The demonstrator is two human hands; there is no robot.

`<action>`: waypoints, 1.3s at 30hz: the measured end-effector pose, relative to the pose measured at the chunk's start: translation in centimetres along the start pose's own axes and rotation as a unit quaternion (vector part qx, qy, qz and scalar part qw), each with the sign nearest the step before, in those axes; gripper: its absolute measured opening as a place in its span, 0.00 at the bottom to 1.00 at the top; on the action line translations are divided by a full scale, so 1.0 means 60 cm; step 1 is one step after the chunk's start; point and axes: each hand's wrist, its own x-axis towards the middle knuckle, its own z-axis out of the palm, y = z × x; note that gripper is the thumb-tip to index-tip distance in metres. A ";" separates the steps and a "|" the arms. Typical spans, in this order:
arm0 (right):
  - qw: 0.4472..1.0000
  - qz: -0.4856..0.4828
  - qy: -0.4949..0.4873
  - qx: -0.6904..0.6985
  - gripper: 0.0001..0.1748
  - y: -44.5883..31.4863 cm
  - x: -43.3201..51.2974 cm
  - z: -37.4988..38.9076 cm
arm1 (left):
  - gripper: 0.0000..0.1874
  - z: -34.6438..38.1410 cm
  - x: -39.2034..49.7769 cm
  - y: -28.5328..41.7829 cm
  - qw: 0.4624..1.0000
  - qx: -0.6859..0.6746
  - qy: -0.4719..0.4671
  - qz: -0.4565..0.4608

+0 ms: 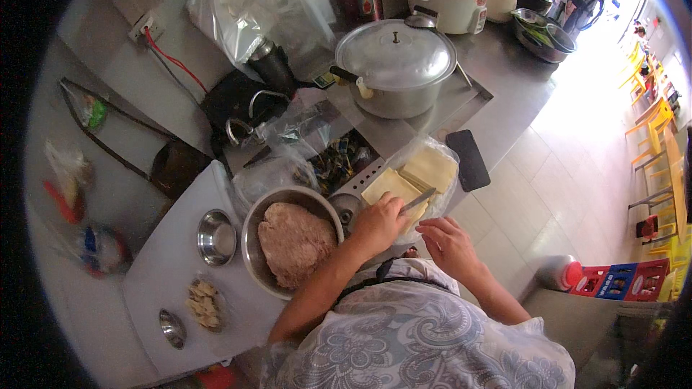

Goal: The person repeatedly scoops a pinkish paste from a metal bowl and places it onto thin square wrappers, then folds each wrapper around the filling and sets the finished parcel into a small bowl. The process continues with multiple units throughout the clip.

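Observation:
Stacks of square, pale yellow dough wrappers (430, 168) lie on a clear plastic bag (453, 159) near the counter's front edge. My left hand (381, 221) is over the nearer stack, shut on a small knife (419, 201) whose blade points away to the right across the wrappers. At the bag's near edge is my right hand (444, 237), its fingers slightly bent and apart, with nothing seen in them. Left of my left hand stands a steel bowl (250, 259) with a large mound of ground meat (294, 240), partly behind my left forearm.
A lidded aluminium pot (397, 65) stands beyond the wrappers, and a black smartphone (468, 160) lies at the counter's right edge. On the white board (157, 292) at left are a small steel bowl (217, 237), pale pieces of food (204, 304) and a small metal dish (172, 328).

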 end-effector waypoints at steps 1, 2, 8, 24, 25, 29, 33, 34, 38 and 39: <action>1.000 -0.001 -0.008 -0.003 0.10 0.004 0.000 0.001 | 0.09 -0.002 -0.002 0.004 1.000 0.002 -0.008 0.003; 1.000 -0.005 -0.009 -0.001 0.10 0.008 0.002 0.003 | 0.09 -0.003 -0.002 0.008 1.000 0.017 -0.008 0.000; 0.999 -0.051 0.009 -0.003 0.15 0.008 0.010 0.008 | 0.07 0.011 0.008 -0.043 0.993 -0.116 0.028 -0.002; 0.990 -0.112 -0.021 -0.084 0.17 -0.002 0.040 0.032 | 0.07 -0.195 0.066 -0.098 0.863 -0.428 0.215 -0.160; 0.991 -0.102 -0.027 -0.083 0.15 -0.011 0.042 0.032 | 0.07 -0.216 0.061 -0.093 0.881 -0.389 0.227 -0.141; 0.742 0.218 -0.154 0.615 0.27 -0.055 0.066 0.042 | 0.10 -0.256 0.000 -0.035 0.971 -0.135 0.200 0.001; 0.421 0.277 -0.253 0.825 0.36 -0.053 0.119 0.112 | 0.09 -0.226 -0.108 -0.005 0.994 -0.060 0.053 0.076; 0.413 0.286 -0.251 0.827 0.35 -0.048 0.123 0.134 | 0.09 -0.209 -0.134 -0.005 0.994 -0.080 0.047 0.051; 0.551 0.361 -0.191 0.728 0.27 -0.057 0.126 0.163 | 0.12 -0.194 -0.229 -0.041 0.985 -0.097 0.082 -0.117; 0.593 0.345 -0.188 0.703 0.26 -0.051 0.123 0.166 | 0.12 -0.184 -0.256 -0.063 0.977 -0.091 0.127 -0.144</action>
